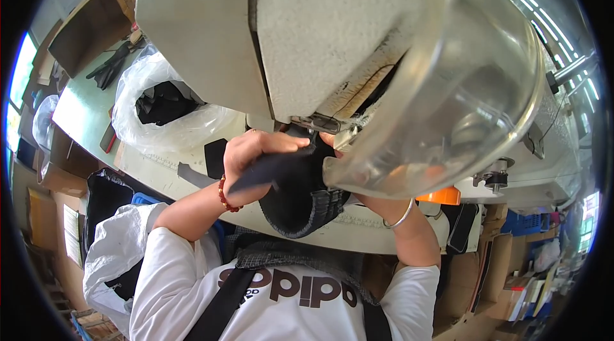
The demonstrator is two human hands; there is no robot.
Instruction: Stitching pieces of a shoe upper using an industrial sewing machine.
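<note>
Bold dark lettering (300, 288) runs upside down across my white shirt (294, 322). Just beyond, the black fabric piece (297, 197) sits under the sewing machine (332, 34), my left hand (242, 152) gripping it! My right hand (327, 141) is partly behind the clear shield (460, 111); I can't tell its grip. Farther off, a plastic bag (198, 133) of dark cloth (167, 103) sits on the counter (378, 232).

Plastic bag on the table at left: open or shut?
Open: the clear plastic bag's mouth gapes wide, showing black pieces inside.
</note>
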